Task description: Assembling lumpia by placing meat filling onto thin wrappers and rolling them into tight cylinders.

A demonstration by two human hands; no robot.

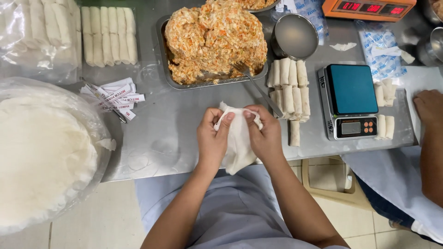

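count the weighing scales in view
2: a small scale with a blue platform on the steel table, right of the rolled wrappers, and an orange scale at the top edge, partly cut off.

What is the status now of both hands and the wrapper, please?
Left hand and right hand both pinching the white wrapper above the table edge. Wrapper limp, no filling visible. Fork near the right hand, not touching.

Light came down bright and even from overhead, and the steel table (161, 133) threw back soft white glare. Shadows were faint, just a smudge under the hands. The round metal bowl (295, 36) carried a dull sheen. The plastic bags (27, 41) at top left washed out pale. Focus held sharp mid-frame; edges bowed and softened slightly.
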